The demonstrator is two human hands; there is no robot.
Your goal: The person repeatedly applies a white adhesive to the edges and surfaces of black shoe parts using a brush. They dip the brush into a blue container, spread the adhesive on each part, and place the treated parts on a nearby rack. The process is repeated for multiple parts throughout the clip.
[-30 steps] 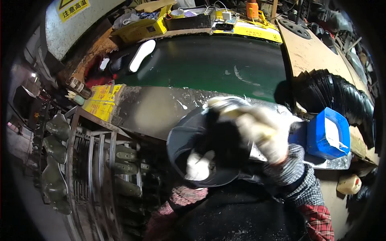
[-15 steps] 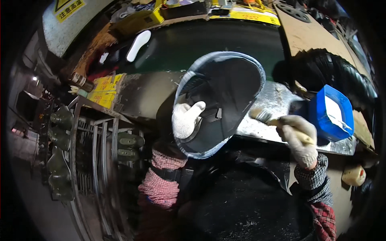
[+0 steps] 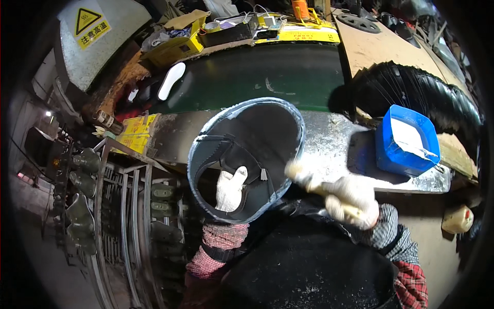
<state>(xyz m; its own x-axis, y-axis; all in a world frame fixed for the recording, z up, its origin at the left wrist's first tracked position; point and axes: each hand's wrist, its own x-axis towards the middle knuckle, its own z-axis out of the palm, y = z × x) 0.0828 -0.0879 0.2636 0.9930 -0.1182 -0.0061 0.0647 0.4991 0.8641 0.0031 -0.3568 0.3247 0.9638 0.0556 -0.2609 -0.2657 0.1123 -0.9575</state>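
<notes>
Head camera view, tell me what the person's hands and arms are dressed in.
Both hands wear white knit work gloves: left hand, right hand. The left forearm has a red-and-white checked sleeve; the right has a black-and-white checked cuff over red plaid.

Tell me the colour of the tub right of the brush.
Blue tub, with white stuff inside; the head view shows it clearly.

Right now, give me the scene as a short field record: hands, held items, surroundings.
left hand: gloved, inside the dark shoe upper, holding it up
right hand: gloved, gripping a brush
brush tip: at the upper's right edge
blue tub: holds white paste, on the metal bench, right
green belt: behind the bench, a white insole at its left
rack: lower left, with green shoe lasts
</notes>
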